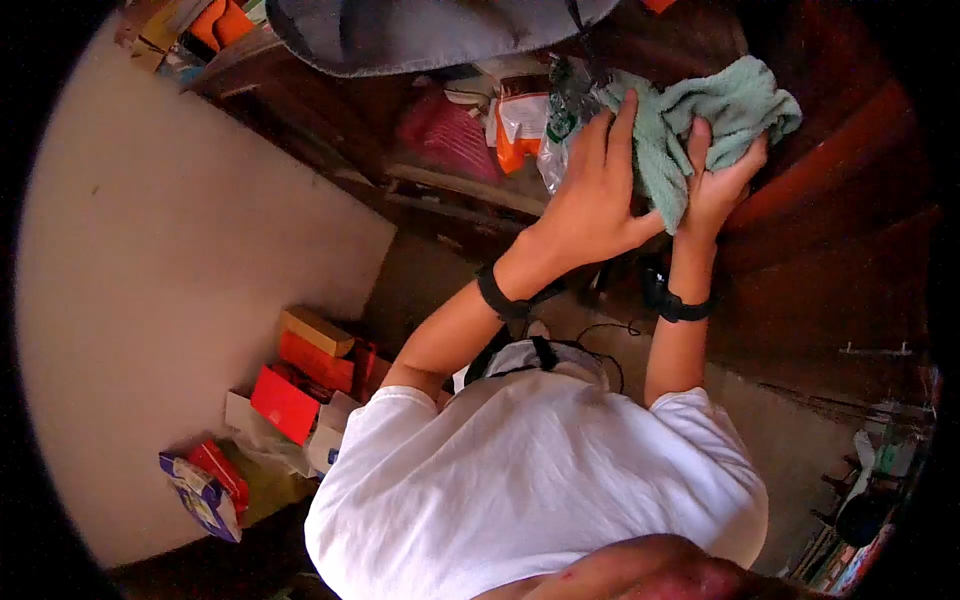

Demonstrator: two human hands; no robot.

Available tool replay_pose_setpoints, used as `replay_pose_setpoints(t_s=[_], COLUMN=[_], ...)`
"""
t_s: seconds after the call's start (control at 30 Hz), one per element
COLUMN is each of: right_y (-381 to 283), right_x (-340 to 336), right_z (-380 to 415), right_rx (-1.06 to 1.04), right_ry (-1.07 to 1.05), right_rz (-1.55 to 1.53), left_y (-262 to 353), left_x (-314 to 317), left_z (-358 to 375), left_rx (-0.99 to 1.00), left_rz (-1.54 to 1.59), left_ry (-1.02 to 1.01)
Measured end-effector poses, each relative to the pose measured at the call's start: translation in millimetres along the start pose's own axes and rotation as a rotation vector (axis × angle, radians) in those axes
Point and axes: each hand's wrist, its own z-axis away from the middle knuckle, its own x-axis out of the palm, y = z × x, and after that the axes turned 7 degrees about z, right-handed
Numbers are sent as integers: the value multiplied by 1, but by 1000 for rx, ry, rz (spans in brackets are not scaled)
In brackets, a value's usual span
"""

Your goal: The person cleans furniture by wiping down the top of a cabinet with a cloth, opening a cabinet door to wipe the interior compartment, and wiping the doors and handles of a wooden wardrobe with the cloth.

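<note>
A pale green towel (725, 105) is bunched up against a dark wooden surface (830, 200) at the upper right. My left hand (592, 195) lies over the towel's left side, fingers stretched along it and the thumb tucked under its hanging end. My right hand (722, 180) grips the towel from below, fingers curled into the fabric. Each wrist carries a black band. A crumpled clear plastic wrapper (562, 115) sits just left of my left fingertips, touching the towel's edge.
A dark wooden shelf (440, 185) holds a pink item (450, 135) and an orange-and-white packet (518, 128). Grey fabric (430, 30) hangs at the top. Red and orange boxes (305, 375) are stacked on the floor by a beige wall (180, 250). Cables lie on the floor.
</note>
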Motion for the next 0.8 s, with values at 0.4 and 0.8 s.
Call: replay_pose_setpoints(t_s=[0.4, 0.8], right_y=[18, 3], right_x=[-19, -28], right_z=[79, 70], right_rx=[152, 98], right_ry=[-228, -230], right_rz=[-14, 70], left_y=[-17, -21], left_x=[-4, -30], left_z=[58, 40], left_rx=[111, 93], left_rz=[19, 392], left_ry=[-15, -114])
